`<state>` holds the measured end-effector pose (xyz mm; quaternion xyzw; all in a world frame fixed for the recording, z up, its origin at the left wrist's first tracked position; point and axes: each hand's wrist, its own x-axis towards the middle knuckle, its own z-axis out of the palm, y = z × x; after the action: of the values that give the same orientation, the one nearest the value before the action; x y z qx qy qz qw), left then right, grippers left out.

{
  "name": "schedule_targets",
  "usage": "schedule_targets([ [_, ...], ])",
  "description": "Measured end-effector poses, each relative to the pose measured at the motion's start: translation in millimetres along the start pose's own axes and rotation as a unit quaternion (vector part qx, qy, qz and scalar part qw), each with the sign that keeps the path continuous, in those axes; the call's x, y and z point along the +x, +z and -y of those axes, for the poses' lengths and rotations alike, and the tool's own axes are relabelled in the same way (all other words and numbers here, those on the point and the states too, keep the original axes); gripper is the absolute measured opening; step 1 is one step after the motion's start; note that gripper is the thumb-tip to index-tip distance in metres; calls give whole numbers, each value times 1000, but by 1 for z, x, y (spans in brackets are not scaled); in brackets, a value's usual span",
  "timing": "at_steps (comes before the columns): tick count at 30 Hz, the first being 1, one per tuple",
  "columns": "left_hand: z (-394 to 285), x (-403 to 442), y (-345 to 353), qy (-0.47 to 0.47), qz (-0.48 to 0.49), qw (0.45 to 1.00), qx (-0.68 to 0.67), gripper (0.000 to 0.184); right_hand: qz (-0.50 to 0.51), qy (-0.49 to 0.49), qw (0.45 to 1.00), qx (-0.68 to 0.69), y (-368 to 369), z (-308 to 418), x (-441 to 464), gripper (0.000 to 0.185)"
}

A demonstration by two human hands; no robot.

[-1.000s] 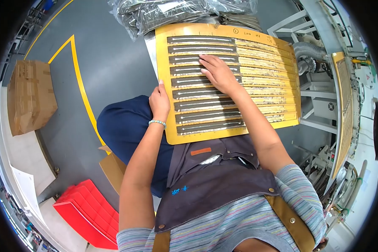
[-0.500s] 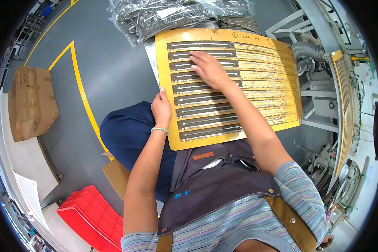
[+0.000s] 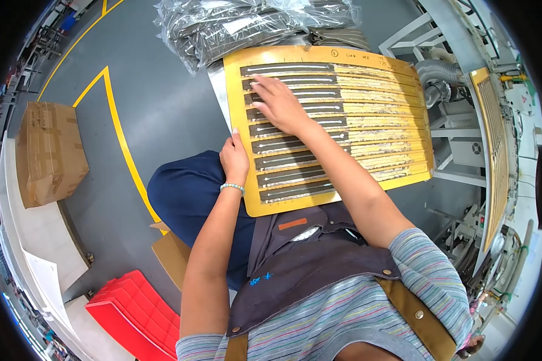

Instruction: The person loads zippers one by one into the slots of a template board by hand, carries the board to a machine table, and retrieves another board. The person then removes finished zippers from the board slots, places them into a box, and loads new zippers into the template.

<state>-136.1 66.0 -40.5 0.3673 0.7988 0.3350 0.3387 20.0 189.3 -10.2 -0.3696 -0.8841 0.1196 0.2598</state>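
Observation:
A yellow slotted board [image 3: 237,99] lies tilted across my lap and the support beyond it. Dark strips [image 3: 289,175], each with a thin pale line along it, fill the slots on its left half. The slots on the right half show worn yellow and pale surfaces. My left hand [image 3: 235,161] grips the board's left edge, thumb on top, the other fingers partly hidden. Over the upper left strips, my right hand [image 3: 278,107] lies flat with fingers stretched out and somewhat apart, seeming to touch them.
Clear plastic bags of dark material [image 3: 253,30] lie beyond the board. A cardboard box [image 3: 53,153] stands at the left and a red plastic bin [image 3: 135,313] at the lower left. Another slotted board [image 3: 495,156] is on the machine at the right, near a grey hose [image 3: 438,72].
My right hand has slid left along the strips, toward the board's left margin. My left hand keeps its hold on the edge. The whole view has shifted slightly.

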Motion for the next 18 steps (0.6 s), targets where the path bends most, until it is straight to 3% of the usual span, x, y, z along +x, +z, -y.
schedule_targets([
  [4,3,2,1,-3,8,1000,11,66,-93,144,985,3,-56,-25,-75,39],
  [7,15,9,7,31,-4,999,7,69,-234,232,944,-35,-105,-57,-173,33],
  [8,17,12,9,32,-3,999,3,70,-302,313,898,-64,-112,-77,-217,33],
  [10,22,14,11,29,1,1000,-3,71,-403,380,814,-177,-135,-105,-302,40],
  [12,21,20,11,21,16,1000,-3,71,-451,547,655,-262,-145,-112,-363,45],
  [13,24,18,8,18,22,1000,-3,71,-540,590,599,-32,-151,-97,-366,46],
  [14,26,14,5,15,16,1000,7,71,-598,593,501,201,-162,-86,-366,47],
  [15,24,12,4,16,10,1000,15,71,-620,550,369,420,-168,-77,-363,47],
  [18,28,19,8,80,18,997,16,69,-531,376,305,696,-152,-84,-387,46],
])
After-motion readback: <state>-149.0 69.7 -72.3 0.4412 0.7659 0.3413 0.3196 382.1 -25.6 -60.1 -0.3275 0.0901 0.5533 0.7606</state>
